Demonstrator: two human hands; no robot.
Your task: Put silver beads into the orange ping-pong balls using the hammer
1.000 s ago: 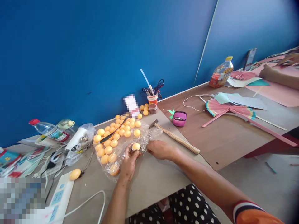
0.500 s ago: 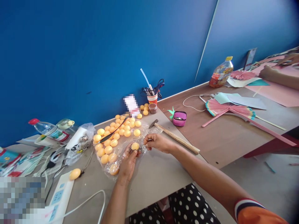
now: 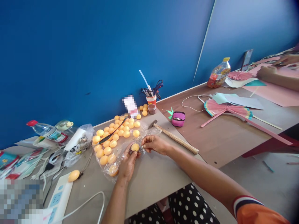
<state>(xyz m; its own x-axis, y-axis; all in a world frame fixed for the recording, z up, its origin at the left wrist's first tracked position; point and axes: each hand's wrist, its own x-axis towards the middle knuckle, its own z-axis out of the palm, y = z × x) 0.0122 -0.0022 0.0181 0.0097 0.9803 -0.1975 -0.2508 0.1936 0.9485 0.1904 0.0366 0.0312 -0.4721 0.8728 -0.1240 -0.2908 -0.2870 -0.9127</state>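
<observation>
My left hand (image 3: 129, 163) is closed round an orange ping-pong ball (image 3: 135, 147), and something dark shows round the ball's lower edge. Just to the right, my right hand (image 3: 154, 145) pinches thumb and forefinger together close to that ball; whatever sits between the fingertips is too small to make out. Beneath and behind both hands lies a clear plastic bag (image 3: 123, 149), with many orange ping-pong balls (image 3: 112, 143) on or in it. A dark strap (image 3: 109, 136) lies across these balls.
A wooden-handled hammer (image 3: 176, 138) lies beyond my right hand, near a purple pouch (image 3: 178, 119). Cables and a white power strip (image 3: 61, 193) are at left, a cup of pens (image 3: 151, 99) by the wall. Another person's hand (image 3: 266, 72) rests over pink paper at far right.
My right hand has come slightly left, nearer the ball in my left hand. The left hand keeps its hold. The whole view has shifted a little.
</observation>
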